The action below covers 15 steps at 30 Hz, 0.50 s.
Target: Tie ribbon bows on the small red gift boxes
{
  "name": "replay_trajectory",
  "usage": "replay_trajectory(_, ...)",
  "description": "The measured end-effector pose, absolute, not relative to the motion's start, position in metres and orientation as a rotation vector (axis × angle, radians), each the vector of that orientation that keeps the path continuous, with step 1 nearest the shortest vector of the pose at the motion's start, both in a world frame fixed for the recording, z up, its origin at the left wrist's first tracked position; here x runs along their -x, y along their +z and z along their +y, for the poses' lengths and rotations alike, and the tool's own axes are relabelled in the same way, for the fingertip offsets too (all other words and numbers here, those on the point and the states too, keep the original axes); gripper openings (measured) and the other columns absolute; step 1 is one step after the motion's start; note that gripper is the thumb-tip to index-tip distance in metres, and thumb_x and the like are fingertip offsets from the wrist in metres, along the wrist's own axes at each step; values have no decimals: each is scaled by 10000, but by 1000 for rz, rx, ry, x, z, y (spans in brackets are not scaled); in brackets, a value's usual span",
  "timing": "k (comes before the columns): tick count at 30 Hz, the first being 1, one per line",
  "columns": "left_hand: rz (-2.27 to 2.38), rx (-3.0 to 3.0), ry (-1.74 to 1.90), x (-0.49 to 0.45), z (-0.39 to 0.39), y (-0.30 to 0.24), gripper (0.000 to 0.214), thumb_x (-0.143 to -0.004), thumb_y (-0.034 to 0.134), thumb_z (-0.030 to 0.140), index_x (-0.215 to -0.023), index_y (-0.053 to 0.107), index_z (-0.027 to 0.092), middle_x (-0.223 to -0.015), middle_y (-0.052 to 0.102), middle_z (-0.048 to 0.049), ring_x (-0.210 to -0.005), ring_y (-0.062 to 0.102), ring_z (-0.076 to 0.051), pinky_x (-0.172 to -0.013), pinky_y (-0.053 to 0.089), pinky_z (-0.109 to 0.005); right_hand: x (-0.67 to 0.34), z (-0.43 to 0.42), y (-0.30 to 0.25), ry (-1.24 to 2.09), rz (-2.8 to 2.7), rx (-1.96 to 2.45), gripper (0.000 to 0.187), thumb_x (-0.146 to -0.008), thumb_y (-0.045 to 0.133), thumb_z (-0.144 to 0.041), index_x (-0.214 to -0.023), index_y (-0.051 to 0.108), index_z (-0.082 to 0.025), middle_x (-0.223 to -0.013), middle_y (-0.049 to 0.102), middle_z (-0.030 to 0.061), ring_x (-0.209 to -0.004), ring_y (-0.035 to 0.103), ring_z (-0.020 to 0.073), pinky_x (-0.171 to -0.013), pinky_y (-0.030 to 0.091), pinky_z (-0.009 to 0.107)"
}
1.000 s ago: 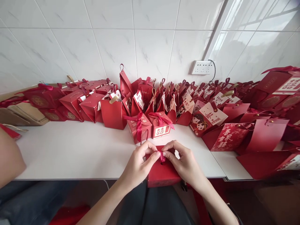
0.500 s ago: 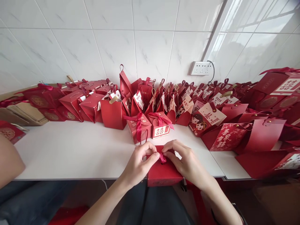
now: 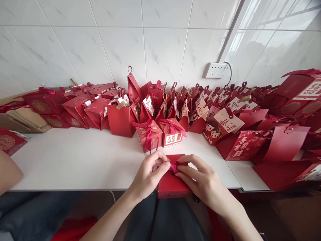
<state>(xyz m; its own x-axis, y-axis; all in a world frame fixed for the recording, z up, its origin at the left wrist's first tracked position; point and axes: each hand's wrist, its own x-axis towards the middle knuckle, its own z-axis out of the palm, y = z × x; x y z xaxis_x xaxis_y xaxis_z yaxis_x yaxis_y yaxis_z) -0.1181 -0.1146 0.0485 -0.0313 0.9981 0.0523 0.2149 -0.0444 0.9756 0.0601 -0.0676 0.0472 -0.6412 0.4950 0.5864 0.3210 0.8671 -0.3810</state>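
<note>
A small red gift box (image 3: pixel 170 185) rests at the near edge of the white table (image 3: pixel 75 160), just in front of me. A red ribbon (image 3: pixel 175 166) sits on its top. My left hand (image 3: pixel 149 175) pinches the ribbon from the left with thumb and forefinger. My right hand (image 3: pixel 200 179) lies over the box's right side, its fingertips closed on the same ribbon. Just behind the box stand two finished red boxes with tied bows, one plain (image 3: pixel 147 134) and one with a white label (image 3: pixel 172 134).
Several red gift bags and boxes (image 3: pixel 225 117) crowd the back of the table along the tiled wall, thickest at the right. A white socket strip (image 3: pixel 216 70) hangs on the wall. Another person's arm (image 3: pixel 8 172) shows at the left edge by a red packet (image 3: pixel 10 142).
My right hand has lowered and flattened over the box's right side while both hands keep hold of the ribbon. The view has tipped slightly. The other person's arm has drawn back a little.
</note>
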Motion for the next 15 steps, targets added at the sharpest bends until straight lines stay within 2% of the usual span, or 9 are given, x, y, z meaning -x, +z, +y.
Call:
replay_trajectory(4, 1519, -1536, 1192, 118, -120, 48, 193, -877, 467, 367, -785, 493, 200, -867, 628, -34, -793, 569, -166, -674, 405, -265, -65, -68, 52, 171, -2383, 592, 212, -942, 422, -147, -902, 630, -140, -971, 587, 116, -760, 608, 158, -650, 517, 279)
replay_trajectory(7, 1757, -1862, 1250, 115, -129, 45, 115, -876, 475, 255, -779, 516, 209, -908, 656, -30, -895, 575, -184, -817, 368, -319, -71, -69, 56, 44, -2439, 600, 290, -954, 339, -125, -973, 629, -142, -1049, 584, 142, -817, 627, 173, -645, 530, 274)
replay_trajectory(11, 2040, -2139, 1346, 108, -145, 37, 84, -833, 520, 149, -797, 539, 222, -957, 630, -38, -915, 571, -195, -782, 338, -322, -79, -68, 59, -125, -2502, 608, 359, -948, 296, -112, -944, 652, -153, -1099, 605, 154, -877, 635, 215, -666, 544, 316)
replay_trajectory(15, 2179, -2064, 1452, 104, -156, 26, 107, -811, 544, 120, -809, 538, 227, -860, 539, -33, -852, 540, -186, -774, 367, -313, -87, -64, 59, -180, -2495, 571, 352, -927, 315, -77, -947, 658, -152, -1087, 626, 146, -947, 621, 231, -728, 544, 341)
